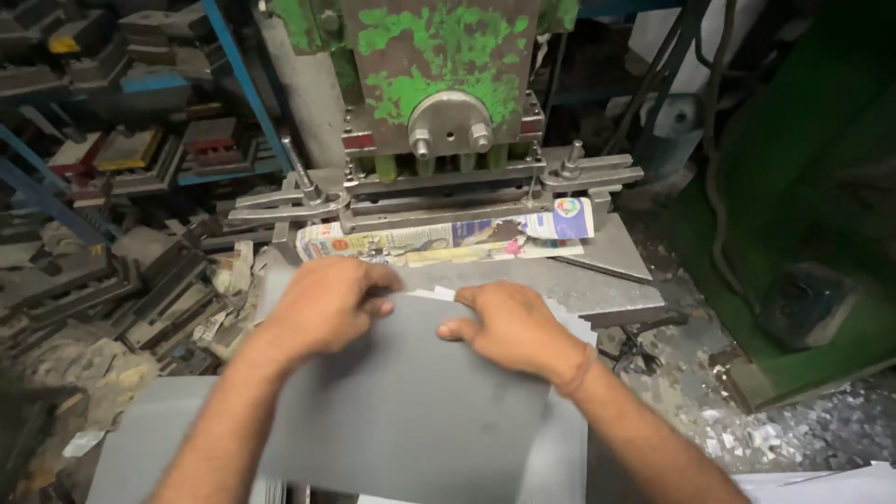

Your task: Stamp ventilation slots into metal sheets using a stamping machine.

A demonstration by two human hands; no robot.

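Note:
A grey flat sheet (411, 401) lies in front of me on the bed of a press (597, 289). My left hand (322, 303) grips the sheet's far edge, fingers curled over it. My right hand (509, 327) presses on the same edge just to the right, thumb and fingers pinching it. A small pale strip (434, 293) shows between the two hands. Beyond them a folded newspaper (448, 240) is tucked under the press's die block (439, 196). A thread band circles my right wrist.
The worn green press head (443, 65) rises at the top centre. Racks of metal dies (121, 149) and scrap fill the left side. A green machine body (803, 233) stands at right, with metal offcuts (737, 420) scattered on the floor. More grey sheets (149, 448) lie at bottom left.

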